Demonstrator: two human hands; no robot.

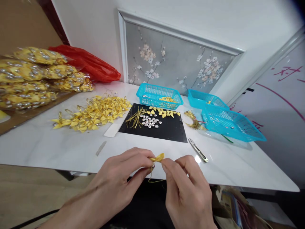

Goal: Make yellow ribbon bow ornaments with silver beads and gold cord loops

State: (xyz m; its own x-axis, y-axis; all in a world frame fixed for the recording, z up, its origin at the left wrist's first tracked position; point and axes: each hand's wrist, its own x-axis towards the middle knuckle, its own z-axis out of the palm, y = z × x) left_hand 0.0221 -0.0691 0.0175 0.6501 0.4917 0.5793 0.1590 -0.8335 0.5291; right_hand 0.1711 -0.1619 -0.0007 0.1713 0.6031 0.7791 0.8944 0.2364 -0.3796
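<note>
At the table's front edge my left hand (pixel 128 171) pinches a yellow fabric flower (pixel 158 157), and a small silver bell or bead (pixel 153 166) shows at its fingertips. From there a thin golden cord (pixel 154 181) loops down and across toward my right hand (pixel 186 184). The right fingers are closed together beside the flower; they seem to grip the cord, though their tips hide it. On a black mat (pixel 166 135) beyond lie silver beads (pixel 151 121), cut golden cords (pixel 136 117) and yellow fabric pieces (pixel 166 113).
Left of the mat is a heap of yellow pieces (pixel 95 113), with packed bags (pixel 28 76) and a red bag (pixel 90 65) behind. Blue baskets (pixel 159 101) line the back and right. Thread snips (pixel 198 150) and a cord bundle (pixel 194 121) lie right of the mat.
</note>
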